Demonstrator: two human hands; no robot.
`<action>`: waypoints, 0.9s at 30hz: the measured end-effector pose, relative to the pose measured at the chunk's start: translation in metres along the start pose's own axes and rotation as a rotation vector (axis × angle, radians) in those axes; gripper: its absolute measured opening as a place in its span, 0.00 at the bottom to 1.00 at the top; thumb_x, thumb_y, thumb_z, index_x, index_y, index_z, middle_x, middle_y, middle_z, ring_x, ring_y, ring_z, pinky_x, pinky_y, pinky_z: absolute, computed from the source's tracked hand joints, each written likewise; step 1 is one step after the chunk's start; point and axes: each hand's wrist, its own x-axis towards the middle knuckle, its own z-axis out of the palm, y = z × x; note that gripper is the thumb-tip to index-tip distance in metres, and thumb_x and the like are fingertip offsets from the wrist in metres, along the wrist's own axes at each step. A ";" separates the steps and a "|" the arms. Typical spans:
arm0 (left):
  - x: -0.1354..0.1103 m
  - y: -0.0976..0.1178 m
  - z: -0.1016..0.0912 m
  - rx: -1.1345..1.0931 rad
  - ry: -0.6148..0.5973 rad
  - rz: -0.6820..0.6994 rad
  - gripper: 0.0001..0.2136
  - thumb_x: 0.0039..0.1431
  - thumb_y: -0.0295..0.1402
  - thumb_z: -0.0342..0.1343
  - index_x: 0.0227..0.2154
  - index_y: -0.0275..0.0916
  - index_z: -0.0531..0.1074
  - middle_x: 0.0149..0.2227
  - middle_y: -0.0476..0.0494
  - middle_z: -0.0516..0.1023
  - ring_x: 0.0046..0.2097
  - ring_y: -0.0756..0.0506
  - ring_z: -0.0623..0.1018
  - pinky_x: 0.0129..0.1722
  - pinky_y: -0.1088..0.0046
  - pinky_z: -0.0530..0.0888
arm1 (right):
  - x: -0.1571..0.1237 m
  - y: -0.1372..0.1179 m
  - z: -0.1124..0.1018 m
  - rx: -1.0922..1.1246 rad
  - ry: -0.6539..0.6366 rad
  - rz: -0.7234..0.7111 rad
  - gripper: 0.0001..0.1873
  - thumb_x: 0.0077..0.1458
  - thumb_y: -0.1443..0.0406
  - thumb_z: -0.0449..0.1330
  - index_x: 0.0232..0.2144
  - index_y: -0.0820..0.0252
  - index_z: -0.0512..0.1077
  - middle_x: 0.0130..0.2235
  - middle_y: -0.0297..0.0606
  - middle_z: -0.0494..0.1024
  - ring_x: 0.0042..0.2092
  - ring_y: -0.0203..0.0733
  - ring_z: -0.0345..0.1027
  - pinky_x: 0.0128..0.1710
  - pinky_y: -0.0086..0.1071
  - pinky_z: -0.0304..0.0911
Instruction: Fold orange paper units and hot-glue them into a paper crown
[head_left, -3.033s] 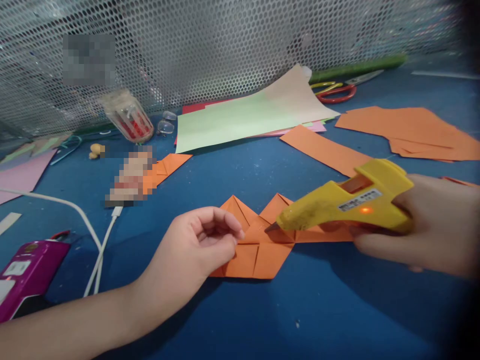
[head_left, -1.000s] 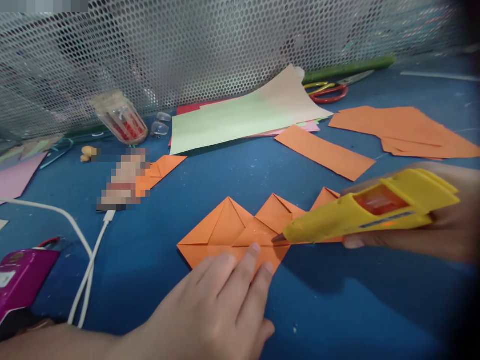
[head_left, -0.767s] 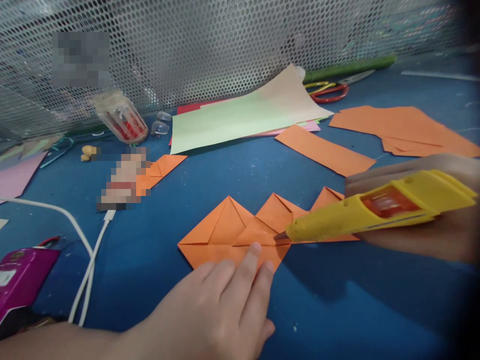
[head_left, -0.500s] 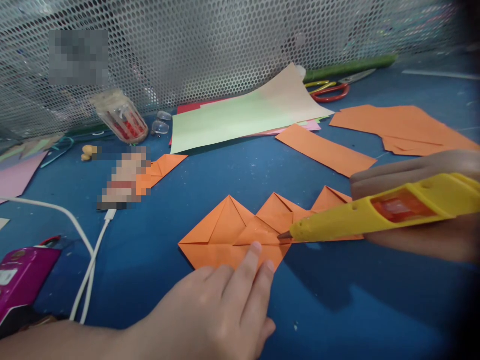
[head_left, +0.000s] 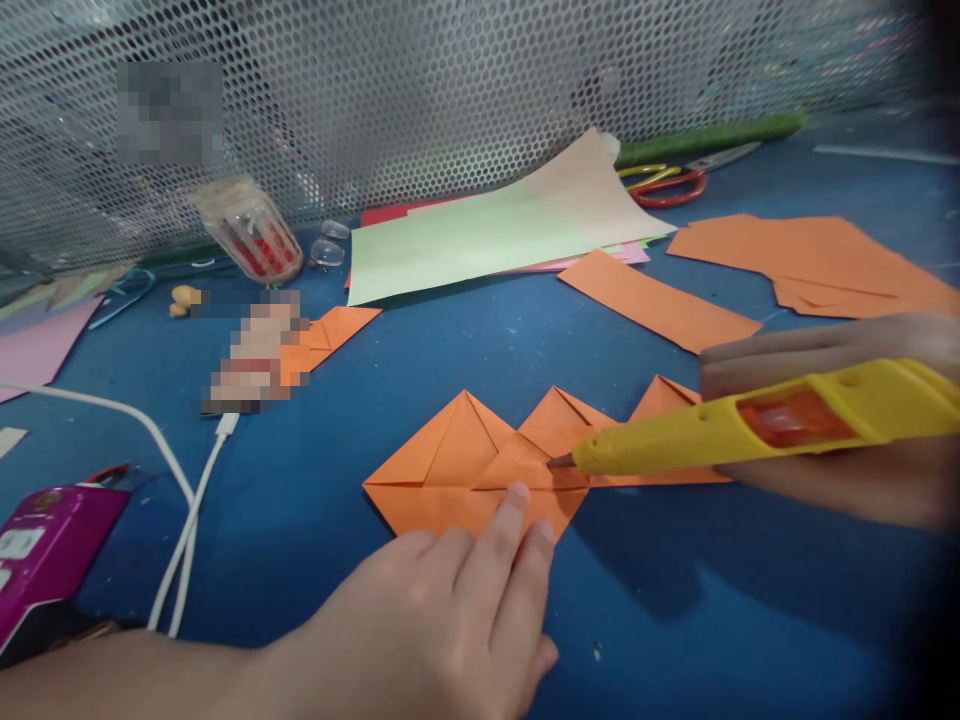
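Folded orange paper (head_left: pixel 435 455) with a row of pointed peaks lies in the middle of the blue table. My left hand (head_left: pixel 457 600) rests on its lower edge, fingers stretched out and pressing it flat. A yellow glue gun (head_left: pixel 660 437) with an orange window is in my right hand (head_left: pixel 825 490), which is partly hidden behind it. The gun's pointed brown tip is at the flap in the middle of the paper, near a shiny patch. Whether the tip touches the paper I cannot tell.
Behind are an orange strip (head_left: pixel 660 300), stacked orange pieces (head_left: pixel 832 260), a pale green sheet (head_left: pixel 465 245), scissors (head_left: pixel 671 187) and a jar (head_left: pixel 259 240). On the left lie a blurred-out object (head_left: pixel 259 350) with a white cable (head_left: pixel 191 510) and a purple box (head_left: pixel 64 540).
The glue gun's tip has moved slightly left and up along the flap. My left hand holds the same place on the paper. The whole view has shifted a little.
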 end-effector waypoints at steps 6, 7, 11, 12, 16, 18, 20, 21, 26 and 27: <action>0.002 0.000 0.000 0.012 0.027 -0.019 0.20 0.78 0.28 0.42 0.52 0.24 0.79 0.51 0.28 0.85 0.34 0.44 0.87 0.27 0.72 0.79 | -0.001 -0.005 0.017 0.070 -0.026 -0.062 0.26 0.63 0.37 0.54 0.29 0.47 0.72 0.29 0.37 0.76 0.27 0.44 0.69 0.27 0.41 0.61; 0.003 0.000 0.000 0.011 0.027 -0.019 0.20 0.78 0.28 0.42 0.52 0.24 0.79 0.51 0.28 0.85 0.34 0.44 0.87 0.27 0.72 0.79 | 0.000 -0.007 0.018 0.085 -0.014 -0.074 0.25 0.65 0.38 0.53 0.30 0.47 0.71 0.28 0.36 0.76 0.26 0.43 0.68 0.26 0.41 0.60; 0.004 0.000 0.001 0.009 0.031 -0.013 0.20 0.78 0.27 0.41 0.51 0.23 0.79 0.49 0.28 0.86 0.33 0.44 0.87 0.26 0.72 0.80 | 0.002 -0.015 0.020 0.145 -0.002 -0.154 0.24 0.67 0.41 0.53 0.28 0.47 0.69 0.26 0.34 0.74 0.23 0.41 0.66 0.23 0.39 0.58; 0.005 0.000 0.001 0.013 0.040 -0.011 0.20 0.78 0.27 0.41 0.51 0.23 0.79 0.49 0.28 0.86 0.33 0.44 0.87 0.26 0.72 0.80 | 0.002 -0.017 0.020 0.160 -0.009 -0.168 0.24 0.68 0.42 0.52 0.28 0.47 0.68 0.26 0.34 0.74 0.23 0.40 0.66 0.22 0.39 0.58; 0.005 0.001 0.000 0.049 0.080 -0.006 0.21 0.78 0.25 0.40 0.48 0.23 0.80 0.45 0.28 0.87 0.31 0.43 0.87 0.24 0.72 0.80 | 0.006 -0.026 0.023 0.199 -0.020 -0.193 0.25 0.68 0.43 0.53 0.26 0.48 0.67 0.24 0.33 0.72 0.22 0.38 0.65 0.21 0.36 0.59; 0.006 0.002 0.000 0.066 0.083 0.001 0.21 0.78 0.25 0.40 0.48 0.22 0.80 0.45 0.28 0.87 0.30 0.43 0.87 0.23 0.72 0.79 | 0.008 -0.032 0.023 0.220 -0.029 -0.193 0.25 0.67 0.43 0.55 0.24 0.49 0.65 0.22 0.31 0.70 0.20 0.37 0.63 0.19 0.35 0.57; 0.006 0.003 0.000 0.074 0.080 0.011 0.21 0.78 0.25 0.40 0.49 0.23 0.80 0.45 0.28 0.87 0.29 0.43 0.86 0.22 0.72 0.78 | 0.010 -0.039 0.023 0.254 -0.034 -0.198 0.26 0.67 0.44 0.56 0.23 0.50 0.64 0.21 0.31 0.69 0.19 0.35 0.61 0.17 0.34 0.55; 0.006 0.003 0.000 0.074 0.075 0.015 0.21 0.78 0.25 0.40 0.49 0.22 0.80 0.45 0.28 0.87 0.29 0.43 0.87 0.22 0.72 0.78 | 0.012 -0.042 0.022 0.270 -0.036 -0.204 0.26 0.66 0.44 0.57 0.22 0.50 0.64 0.21 0.31 0.69 0.19 0.35 0.60 0.17 0.33 0.55; 0.006 0.004 0.002 0.083 0.069 0.016 0.22 0.78 0.25 0.39 0.50 0.22 0.80 0.46 0.28 0.87 0.29 0.44 0.86 0.23 0.72 0.79 | 0.021 -0.052 0.015 0.319 -0.105 -0.208 0.24 0.63 0.46 0.61 0.21 0.50 0.65 0.20 0.31 0.70 0.18 0.35 0.63 0.16 0.32 0.58; 0.006 0.004 0.002 0.089 0.070 0.013 0.22 0.78 0.25 0.38 0.50 0.23 0.80 0.46 0.28 0.87 0.29 0.44 0.86 0.22 0.72 0.79 | 0.022 -0.053 0.014 0.332 -0.115 -0.208 0.25 0.62 0.45 0.62 0.21 0.50 0.65 0.20 0.31 0.70 0.18 0.36 0.63 0.16 0.33 0.58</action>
